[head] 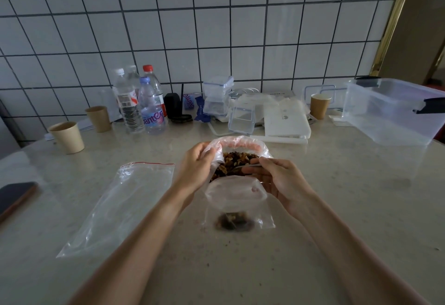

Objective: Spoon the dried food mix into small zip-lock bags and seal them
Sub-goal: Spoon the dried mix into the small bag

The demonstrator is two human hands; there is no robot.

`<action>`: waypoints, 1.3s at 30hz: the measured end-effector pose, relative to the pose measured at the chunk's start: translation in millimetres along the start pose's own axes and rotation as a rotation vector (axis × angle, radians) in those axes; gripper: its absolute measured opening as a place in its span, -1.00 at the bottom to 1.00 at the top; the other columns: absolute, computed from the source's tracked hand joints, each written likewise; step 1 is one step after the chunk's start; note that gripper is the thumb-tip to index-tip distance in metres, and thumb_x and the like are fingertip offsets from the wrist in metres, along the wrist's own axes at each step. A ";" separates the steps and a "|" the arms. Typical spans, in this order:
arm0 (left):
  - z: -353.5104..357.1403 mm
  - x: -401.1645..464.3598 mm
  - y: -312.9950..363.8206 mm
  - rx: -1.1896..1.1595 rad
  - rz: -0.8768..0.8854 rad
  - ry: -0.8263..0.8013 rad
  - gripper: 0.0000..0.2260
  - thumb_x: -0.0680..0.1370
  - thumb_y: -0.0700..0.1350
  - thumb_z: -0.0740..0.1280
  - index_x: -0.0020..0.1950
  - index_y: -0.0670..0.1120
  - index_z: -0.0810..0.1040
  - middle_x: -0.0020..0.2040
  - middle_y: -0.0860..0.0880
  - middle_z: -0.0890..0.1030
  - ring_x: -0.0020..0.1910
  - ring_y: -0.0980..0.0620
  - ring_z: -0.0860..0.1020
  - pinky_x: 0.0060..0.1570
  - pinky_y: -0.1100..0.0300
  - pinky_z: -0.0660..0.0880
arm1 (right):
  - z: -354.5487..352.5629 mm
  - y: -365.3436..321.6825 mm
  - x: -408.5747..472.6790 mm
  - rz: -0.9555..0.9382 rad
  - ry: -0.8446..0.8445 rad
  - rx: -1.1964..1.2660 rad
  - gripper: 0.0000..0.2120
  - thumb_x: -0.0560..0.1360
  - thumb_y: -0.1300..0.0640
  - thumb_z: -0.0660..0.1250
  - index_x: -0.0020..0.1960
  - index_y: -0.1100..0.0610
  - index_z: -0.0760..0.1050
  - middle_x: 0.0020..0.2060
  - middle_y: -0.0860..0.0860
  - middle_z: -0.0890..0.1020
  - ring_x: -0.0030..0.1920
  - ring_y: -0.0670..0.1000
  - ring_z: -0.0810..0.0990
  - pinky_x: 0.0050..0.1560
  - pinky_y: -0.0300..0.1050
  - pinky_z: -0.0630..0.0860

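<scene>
Fingers [207, 154] of left hand [195, 172] are pinched on rim of big clear plastic bag of brown dried food mix [237, 158]; right hand [272, 179] is curled round a thin metal spoon [248, 165].

Spoon bowl is hidden, so load can't be told. Small clear zip-lock bag [237, 204] w/ a little mix at its bottom is held open just below the big bag, near right hand; exact grip on it can't be seen. For a clean scoop, big bag's mouth should be kept wide & spoon tipped well inside small bag's opening. Spare empty red-strip zip bag [120, 206] lies to the left on pale marble table [337, 208]; crumbs are scattered near it. Paper cups, water bottles [142, 105] & clear plastic tub [395, 112] are set well back, not obstructing.
</scene>
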State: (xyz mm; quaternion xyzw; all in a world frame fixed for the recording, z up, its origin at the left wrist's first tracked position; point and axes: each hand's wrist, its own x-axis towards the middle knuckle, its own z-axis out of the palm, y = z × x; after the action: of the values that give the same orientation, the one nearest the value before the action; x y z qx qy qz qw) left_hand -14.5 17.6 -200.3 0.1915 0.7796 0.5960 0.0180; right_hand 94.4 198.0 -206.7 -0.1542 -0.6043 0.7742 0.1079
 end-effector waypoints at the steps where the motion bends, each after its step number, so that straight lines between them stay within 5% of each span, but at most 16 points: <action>1: 0.1 0.5 -1.1 -0.008 0.000 0.000 -0.77 0.63 0.14 0.27 0.16 0.12 0.65 -0.02 0.11 0.72 0.04 0.06 0.67 0.17 -0.09 0.60 | 0.0 -0.6 -0.3 0.004 0.004 0.012 -0.72 0.72 0.15 0.19 0.20 0.29 0.61 0.00 0.19 0.76 0.05 0.21 0.75 -0.04 0.02 0.69; 10: -3.4 5.0 0.7 -0.029 -0.006 0.034 -0.78 0.67 0.07 0.33 0.26 0.06 0.63 0.06 0.15 0.70 0.07 0.17 0.65 -0.01 0.21 0.52 | -7.0 -10.4 -2.9 -0.001 0.068 0.151 -0.72 0.72 0.21 0.17 0.16 0.37 0.58 -0.04 0.29 0.74 -0.20 0.12 0.73 -0.33 -0.09 0.63; 18: -8.1 4.6 9.4 -0.001 -0.012 0.014 -0.71 0.65 0.06 0.38 0.34 0.02 0.61 0.11 0.15 0.69 0.07 0.22 0.63 -0.06 0.30 0.48 | -11.1 -18.8 -7.7 -0.041 0.119 0.164 -0.73 0.71 0.21 0.17 0.10 0.35 0.59 -0.07 0.28 0.75 -0.22 0.13 0.73 -0.37 -0.11 0.59; 26: -30.5 -19.3 10.0 0.386 0.239 0.081 -0.71 0.62 -0.04 0.42 0.33 -0.03 0.59 0.29 0.10 0.60 0.30 0.15 0.51 0.30 0.11 0.46 | -12.4 -28.5 -10.7 -0.124 0.169 0.113 -0.72 0.70 0.21 0.15 0.06 0.31 0.60 -0.15 0.24 0.75 -0.29 0.10 0.72 -0.42 -0.12 0.55; 30: -34.8 -46.4 11.7 0.514 0.381 0.080 -0.87 0.59 0.07 0.42 0.08 0.06 0.66 0.01 0.16 0.63 0.01 0.23 0.57 0.00 0.20 0.53 | -12.9 -33.7 -14.6 -0.185 0.139 0.117 -0.66 0.72 0.13 0.13 -0.03 0.28 0.59 -0.24 0.23 0.72 -0.35 0.10 0.66 -0.46 -0.10 0.46; 34: -34.5 -65.6 17.5 0.540 0.211 -0.056 -0.71 0.57 0.32 0.30 -0.10 0.16 0.67 -0.21 0.18 0.67 -0.16 0.28 0.62 -0.16 0.26 0.55 | -13.0 -37.2 -20.0 -0.217 0.093 0.085 -0.64 0.73 0.08 0.14 -0.05 0.26 0.58 -0.30 0.20 0.67 -0.37 0.12 0.61 -0.47 -0.09 0.41; 39: -34.4 -73.3 24.3 0.408 0.126 -0.154 -0.79 0.61 0.13 0.39 -0.13 0.08 0.71 -0.28 0.01 0.70 -0.36 0.11 0.65 -0.24 0.31 0.52 | -9.5 -42.0 -30.2 -0.325 -0.014 -0.006 -0.61 0.74 0.04 0.14 -0.07 0.28 0.54 -0.38 0.24 0.59 -0.41 0.16 0.54 -0.47 -0.08 0.34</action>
State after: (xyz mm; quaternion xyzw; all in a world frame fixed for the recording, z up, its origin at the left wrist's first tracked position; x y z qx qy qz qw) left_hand 51.3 -32.3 -182.2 0.2842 0.8670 0.4094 0.0010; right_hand 125.1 206.2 -164.8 -0.0493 -0.6245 0.7456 0.2273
